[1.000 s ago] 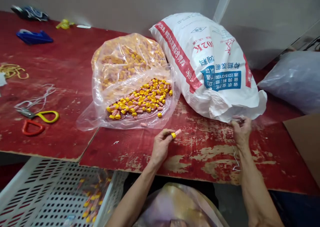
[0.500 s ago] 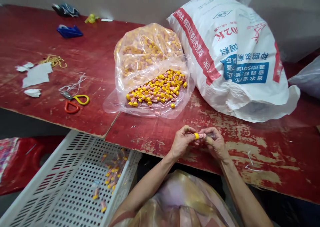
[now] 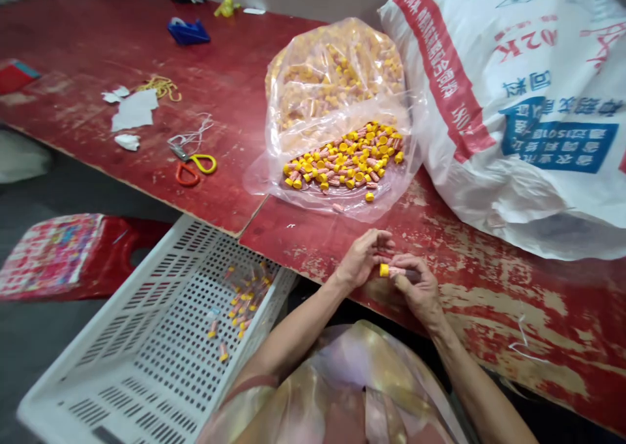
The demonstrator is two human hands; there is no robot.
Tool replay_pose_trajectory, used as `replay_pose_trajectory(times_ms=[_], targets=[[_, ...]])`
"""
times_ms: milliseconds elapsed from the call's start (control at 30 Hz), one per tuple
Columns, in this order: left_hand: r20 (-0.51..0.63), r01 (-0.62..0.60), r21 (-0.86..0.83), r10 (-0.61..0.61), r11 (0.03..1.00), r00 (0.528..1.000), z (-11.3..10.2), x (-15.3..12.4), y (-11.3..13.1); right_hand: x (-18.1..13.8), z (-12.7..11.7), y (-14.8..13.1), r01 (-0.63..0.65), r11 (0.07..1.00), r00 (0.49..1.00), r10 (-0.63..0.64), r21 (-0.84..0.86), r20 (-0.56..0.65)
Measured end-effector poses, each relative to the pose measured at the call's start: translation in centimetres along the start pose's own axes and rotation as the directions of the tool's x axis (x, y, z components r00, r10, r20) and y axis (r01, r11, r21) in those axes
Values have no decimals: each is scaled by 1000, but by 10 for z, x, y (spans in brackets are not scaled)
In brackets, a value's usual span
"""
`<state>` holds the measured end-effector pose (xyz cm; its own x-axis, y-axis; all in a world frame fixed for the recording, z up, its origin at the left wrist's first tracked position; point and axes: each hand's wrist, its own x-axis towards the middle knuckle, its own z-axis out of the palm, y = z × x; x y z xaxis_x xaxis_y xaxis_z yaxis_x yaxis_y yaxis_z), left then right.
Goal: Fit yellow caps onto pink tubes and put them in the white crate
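While a piece (image 3: pixel 388 270) is being pinched by the right grip (image 3: pixel 420 289), just beside the loosely spread left grip (image 3: pixel 360 260), hard squeezing is best being avoided.

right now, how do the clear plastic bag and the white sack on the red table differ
The clear plastic bag is see-through, while the white sack is opaque, with red and blue print. The clear plastic bag shows its yellow-capped pieces; the white sack hides any contents. The white sack looks larger than the clear plastic bag. Both bulge and rest on the red table.
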<state>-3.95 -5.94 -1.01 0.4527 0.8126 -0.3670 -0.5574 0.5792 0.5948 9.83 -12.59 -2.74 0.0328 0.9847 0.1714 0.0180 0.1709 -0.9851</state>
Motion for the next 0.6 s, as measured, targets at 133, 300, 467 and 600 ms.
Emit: replay_pose_trajectory(times_ms=[133, 300, 467, 600], targets=[[-48, 66, -76, -69, 995, 996, 6, 5, -10, -11, 21, 0, 87, 996, 990, -83, -27, 116], [-56, 33, 145, -26, 989, 998, -1, 2, -9, -17, 23, 12, 159, 984, 976, -145, -80, 163], [-106, -49, 684, 166, 728, 980, -11, -18, 9, -4, 38, 8, 381, 883, 894, -277, -275, 351], [-129, 6, 781, 151, 625, 980, -24, -51, 21, 1, 40, -4, 626, 616, 780, -473, -478, 410]])
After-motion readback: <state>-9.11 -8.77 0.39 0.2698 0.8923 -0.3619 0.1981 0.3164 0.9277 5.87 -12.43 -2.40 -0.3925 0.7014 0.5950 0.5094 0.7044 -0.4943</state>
